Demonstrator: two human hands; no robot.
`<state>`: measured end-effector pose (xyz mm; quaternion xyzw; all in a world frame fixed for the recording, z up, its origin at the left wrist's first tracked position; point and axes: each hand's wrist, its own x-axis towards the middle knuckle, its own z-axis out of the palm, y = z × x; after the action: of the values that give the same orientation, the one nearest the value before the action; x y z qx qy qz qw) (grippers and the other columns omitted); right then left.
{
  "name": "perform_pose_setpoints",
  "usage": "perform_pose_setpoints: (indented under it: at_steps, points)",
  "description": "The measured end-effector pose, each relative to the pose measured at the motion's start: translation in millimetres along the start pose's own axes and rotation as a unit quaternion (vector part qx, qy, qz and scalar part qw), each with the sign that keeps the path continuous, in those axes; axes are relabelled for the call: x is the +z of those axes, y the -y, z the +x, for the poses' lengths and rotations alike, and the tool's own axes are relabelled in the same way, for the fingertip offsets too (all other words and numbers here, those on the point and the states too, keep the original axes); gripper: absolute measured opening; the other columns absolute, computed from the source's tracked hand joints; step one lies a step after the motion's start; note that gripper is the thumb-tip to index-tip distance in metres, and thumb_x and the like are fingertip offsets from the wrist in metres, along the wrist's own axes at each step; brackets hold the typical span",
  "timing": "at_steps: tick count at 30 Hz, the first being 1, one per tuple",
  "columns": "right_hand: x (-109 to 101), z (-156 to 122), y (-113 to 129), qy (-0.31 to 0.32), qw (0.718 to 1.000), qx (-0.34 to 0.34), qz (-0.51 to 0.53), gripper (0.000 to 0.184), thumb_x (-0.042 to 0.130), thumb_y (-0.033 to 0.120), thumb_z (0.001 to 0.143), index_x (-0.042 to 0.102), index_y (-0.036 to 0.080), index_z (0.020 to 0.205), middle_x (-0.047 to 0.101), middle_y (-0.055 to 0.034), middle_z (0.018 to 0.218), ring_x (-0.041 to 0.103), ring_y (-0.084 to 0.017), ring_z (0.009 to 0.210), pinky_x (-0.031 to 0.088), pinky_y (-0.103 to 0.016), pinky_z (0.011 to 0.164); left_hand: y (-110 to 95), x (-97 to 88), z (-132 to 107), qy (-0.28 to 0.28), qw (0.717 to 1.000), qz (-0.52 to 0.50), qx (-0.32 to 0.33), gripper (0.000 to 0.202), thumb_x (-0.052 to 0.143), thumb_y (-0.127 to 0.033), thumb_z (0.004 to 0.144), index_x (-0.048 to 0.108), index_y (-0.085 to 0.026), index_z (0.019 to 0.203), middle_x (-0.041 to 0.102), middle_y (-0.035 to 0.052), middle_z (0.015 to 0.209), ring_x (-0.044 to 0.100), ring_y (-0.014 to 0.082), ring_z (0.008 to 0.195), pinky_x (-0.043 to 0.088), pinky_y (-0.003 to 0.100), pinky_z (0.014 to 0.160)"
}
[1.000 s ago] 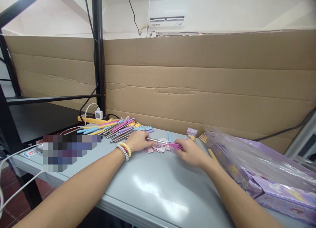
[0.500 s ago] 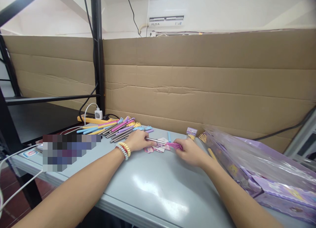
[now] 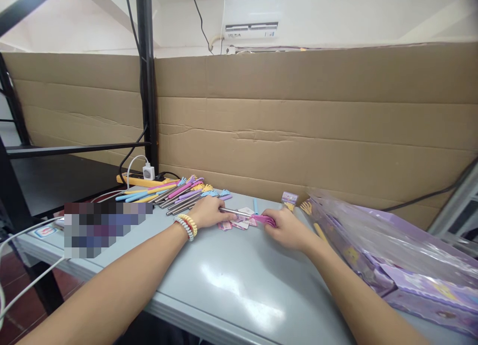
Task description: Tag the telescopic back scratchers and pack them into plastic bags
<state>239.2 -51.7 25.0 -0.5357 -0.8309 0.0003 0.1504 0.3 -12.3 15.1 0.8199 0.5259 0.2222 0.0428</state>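
A back scratcher [image 3: 242,213] with a metal rod and a pink hand-shaped head lies level between my two hands, just above the table. My left hand [image 3: 207,211], with coiled bands on the wrist, is closed on its rod end. Around the pink head my right hand [image 3: 286,227] is closed. Beneath the rod are several small printed cards [image 3: 241,224], partly hidden by it. Close to my left hand lies a pile of back scratchers [image 3: 182,195] in pink, yellow, blue and purple. A loose blue handle [image 3: 256,206] lies behind the cards.
At right stands a purple printed box [image 3: 429,295] with clear plastic over it. A yellow back scratcher [image 3: 289,205] with a card tag lies behind my right hand. A power strip [image 3: 129,179] and cables are at the back left. Cardboard [image 3: 298,121] walls the table's rear.
Both hands keep their hold on the back scratcher in nearly the same place. The whole view has shifted very slightly; nothing else visibly differs.
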Motion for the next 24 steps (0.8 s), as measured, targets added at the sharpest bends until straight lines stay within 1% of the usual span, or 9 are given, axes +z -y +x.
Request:
perform_pose_setpoints:
  at_steps: [5, 12, 18, 24]
  points:
    - [-0.3, -0.5, 0.6, 0.002, 1.0, 0.012, 0.001, 0.015, 0.045, 0.019, 0.075, 0.06, 0.019, 0.079, 0.059, -0.0042, 0.069, 0.047, -0.014, 0.061, 0.028, -0.024, 0.057, 0.7, 0.4, -0.1, 0.0, 1.0, 0.003, 0.009, 0.063, 0.04, -0.079, 0.06, 0.061, -0.02, 0.063, 0.059, 0.0024, 0.058, 0.052, 0.017, 0.056, 0.029, 0.026, 0.05]
    - [2.4, 0.2, -2.6, -0.01, 1.0, -0.018, -0.006, 0.016, 0.042, 0.019, 0.075, 0.058, 0.019, 0.077, 0.056, -0.0025, 0.066, 0.047, -0.014, 0.059, 0.03, -0.023, 0.058, 0.6, 0.5, -0.3, 0.001, 1.0, -0.009, 0.012, 0.063, 0.041, -0.079, 0.061, 0.063, -0.02, 0.065, 0.06, 0.003, 0.059, 0.052, 0.0168, 0.057, 0.029, 0.026, 0.05]
    - [2.3, -0.1, -2.8, -0.015, 1.0, -0.023, -0.005, 0.017, 0.041, 0.018, 0.075, 0.058, 0.019, 0.079, 0.056, -0.0022, 0.065, 0.047, -0.013, 0.059, 0.03, -0.023, 0.057, 0.5, 0.0, -1.3, 0.009, 1.0, -0.007, 0.023, 0.061, 0.039, -0.077, 0.064, 0.062, -0.02, 0.064, 0.06, 0.0027, 0.059, 0.052, 0.0169, 0.058, 0.029, 0.026, 0.051]
    - [1.4, 0.6, -1.9, -0.005, 1.0, -0.015, -0.002, 0.017, 0.042, 0.019, 0.075, 0.058, 0.019, 0.079, 0.056, -0.0025, 0.067, 0.047, -0.013, 0.059, 0.029, -0.022, 0.057, 1.5, 1.1, -0.5, 0.007, 0.999, -0.007, 0.03, 0.059, 0.04, -0.074, 0.067, 0.064, -0.02, 0.07, 0.062, 0.0032, 0.064, 0.053, 0.0173, 0.062, 0.031, 0.026, 0.052]
